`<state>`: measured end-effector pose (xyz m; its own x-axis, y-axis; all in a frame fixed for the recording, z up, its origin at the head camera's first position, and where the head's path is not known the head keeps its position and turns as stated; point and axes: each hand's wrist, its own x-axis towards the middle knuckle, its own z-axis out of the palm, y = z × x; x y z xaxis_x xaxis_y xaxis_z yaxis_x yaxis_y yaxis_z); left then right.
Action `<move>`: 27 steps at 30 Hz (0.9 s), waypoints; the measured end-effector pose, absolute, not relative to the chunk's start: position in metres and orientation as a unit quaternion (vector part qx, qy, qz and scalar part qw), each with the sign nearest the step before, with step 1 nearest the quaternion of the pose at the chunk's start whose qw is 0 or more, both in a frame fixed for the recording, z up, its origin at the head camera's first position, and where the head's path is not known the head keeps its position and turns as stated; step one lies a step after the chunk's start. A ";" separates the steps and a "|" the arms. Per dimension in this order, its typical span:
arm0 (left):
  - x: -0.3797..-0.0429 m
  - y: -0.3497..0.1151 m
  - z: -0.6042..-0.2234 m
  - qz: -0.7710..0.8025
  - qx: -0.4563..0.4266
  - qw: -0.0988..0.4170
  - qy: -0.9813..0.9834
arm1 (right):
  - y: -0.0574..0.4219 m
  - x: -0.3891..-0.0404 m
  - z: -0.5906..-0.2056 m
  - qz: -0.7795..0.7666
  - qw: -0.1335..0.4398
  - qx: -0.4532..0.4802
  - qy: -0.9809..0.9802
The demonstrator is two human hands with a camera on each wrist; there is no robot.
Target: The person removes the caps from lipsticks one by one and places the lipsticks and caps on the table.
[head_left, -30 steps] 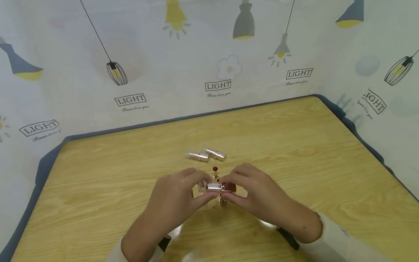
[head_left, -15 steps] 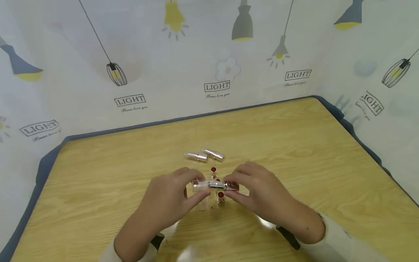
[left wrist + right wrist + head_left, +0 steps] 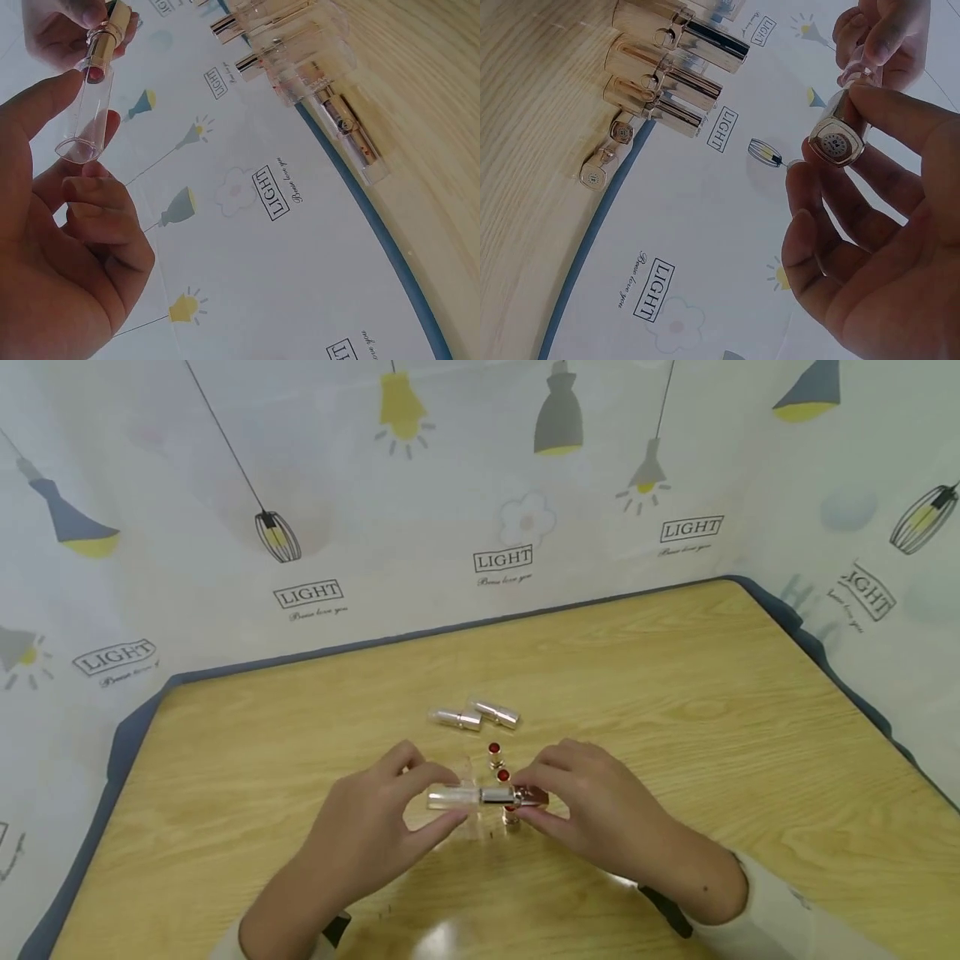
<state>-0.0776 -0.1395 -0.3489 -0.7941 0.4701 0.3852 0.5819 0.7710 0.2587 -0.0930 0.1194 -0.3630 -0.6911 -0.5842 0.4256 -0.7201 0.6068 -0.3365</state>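
Observation:
My left hand (image 3: 367, 827) pinches a clear cap (image 3: 452, 798) between thumb and fingers. In my right hand (image 3: 600, 797) is a lipstick (image 3: 497, 796) with a shiny metallic tube, gripped by its base. Both pieces are held level, end to end, above the table. The left wrist view shows the dark red tip (image 3: 94, 73) of the lipstick at the mouth of the cap. Under and behind them, uncapped lipsticks (image 3: 494, 750) with red tops stand upright in a row, partly hidden by my hands, with clear plastic around their lower parts.
Farther back, two capped lipsticks (image 3: 455, 718) lie close together on the wood-grain table (image 3: 300, 727). A pale cloth wall (image 3: 420, 510) printed with lamps rises behind the table's far edge and along its sides.
My left hand has moved left with the cap, drawing it along the lipstick and baring more of the metallic tube. My right hand has shifted only slightly.

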 end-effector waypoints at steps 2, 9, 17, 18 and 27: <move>-0.076 -0.143 -0.351 -0.184 -0.283 0.148 -0.930 | 0.119 -0.093 -0.364 0.240 0.139 0.370 -0.887; -0.070 -0.154 -0.361 -0.160 -0.258 0.110 -0.946 | 0.121 -0.095 -0.364 0.228 0.141 0.366 -0.891; -0.063 -0.154 -0.374 -0.166 -0.253 0.025 -0.953 | 0.123 -0.096 -0.364 0.243 0.144 0.370 -0.885; -0.063 -0.153 -0.375 -0.165 -0.256 0.021 -0.952 | 0.123 -0.096 -0.364 0.244 0.146 0.370 -0.884; -0.060 -0.147 -0.386 -0.164 -0.262 -0.030 -0.950 | 0.125 -0.096 -0.363 0.249 0.146 0.369 -0.883</move>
<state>-0.0595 -0.1469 -0.3861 -0.8606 0.5085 0.0285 0.4885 0.8083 0.3286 -0.0961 0.1247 -0.3625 -0.6855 -0.5784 0.4421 -0.7242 0.6038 -0.3330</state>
